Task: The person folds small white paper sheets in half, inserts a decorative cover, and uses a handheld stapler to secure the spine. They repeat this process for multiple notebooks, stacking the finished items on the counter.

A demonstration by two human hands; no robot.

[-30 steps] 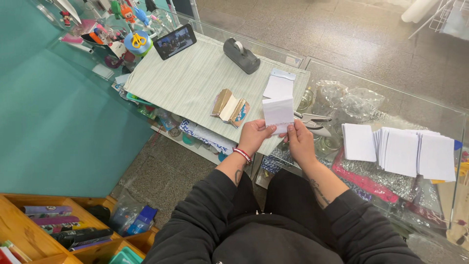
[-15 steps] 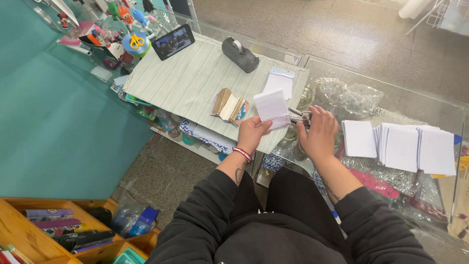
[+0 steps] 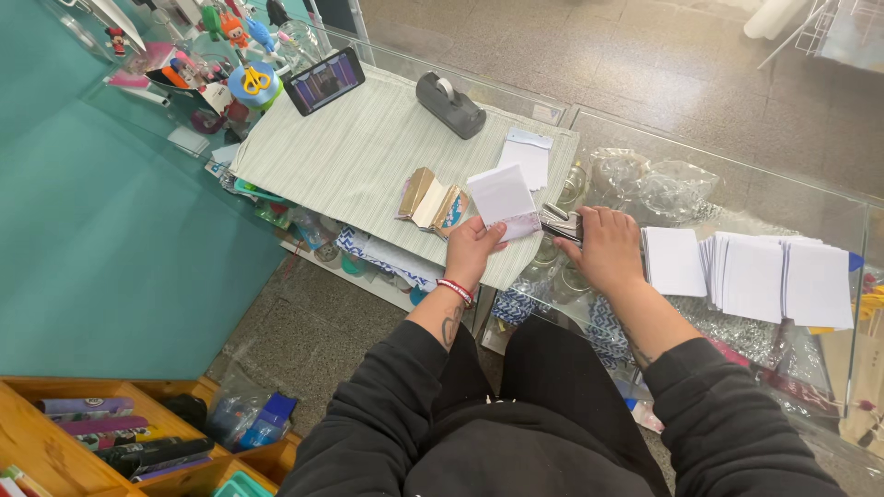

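Observation:
My left hand (image 3: 474, 248) holds a small stack of white paper sheets (image 3: 503, 200) upright above the edge of a pale striped mat (image 3: 368, 152). My right hand (image 3: 608, 247) rests on the glass counter and its fingers close over a dark and silver stapler (image 3: 558, 222). A folded gold and cream card packet (image 3: 429, 201) lies on the mat just left of my left hand. More white sheets (image 3: 527, 156) lie flat on the mat beyond the held stack.
Stacks of white cards (image 3: 755, 274) lie on the glass counter to the right. A black tape dispenser (image 3: 448, 104) and a phone (image 3: 324, 80) sit at the mat's far side. Toys and scissors (image 3: 250, 81) crowd the far left. A wooden tray (image 3: 101, 442) stands on the floor.
My right hand let go of the white sheets and moved right onto the stapler. My left hand keeps the sheets and has tilted them slightly.

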